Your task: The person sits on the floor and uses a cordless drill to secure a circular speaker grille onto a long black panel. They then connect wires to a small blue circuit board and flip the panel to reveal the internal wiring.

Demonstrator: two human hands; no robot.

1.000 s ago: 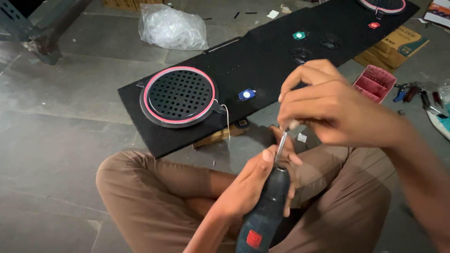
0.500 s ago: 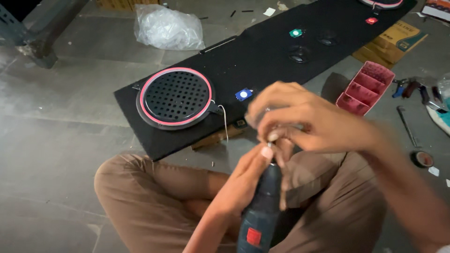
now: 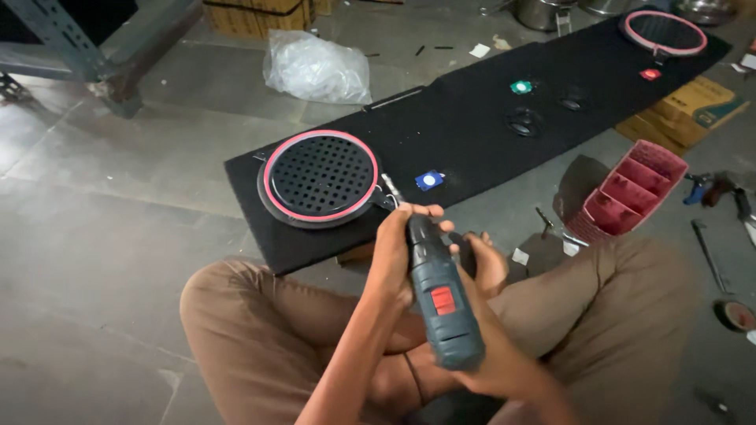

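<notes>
I had my left hand (image 3: 398, 252) wrapped around the cordless drill (image 3: 437, 295), my right hand (image 3: 484, 264) cupped just behind it, possibly touching. Speaker grille (image 3: 319, 177) ahead sat seated; driving apparently remained.

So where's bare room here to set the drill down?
Free: grey floor left of the black board, and board surface between the round grille and blue piece. Crowded: right side, around the red tray and scattered hand tools.
</notes>
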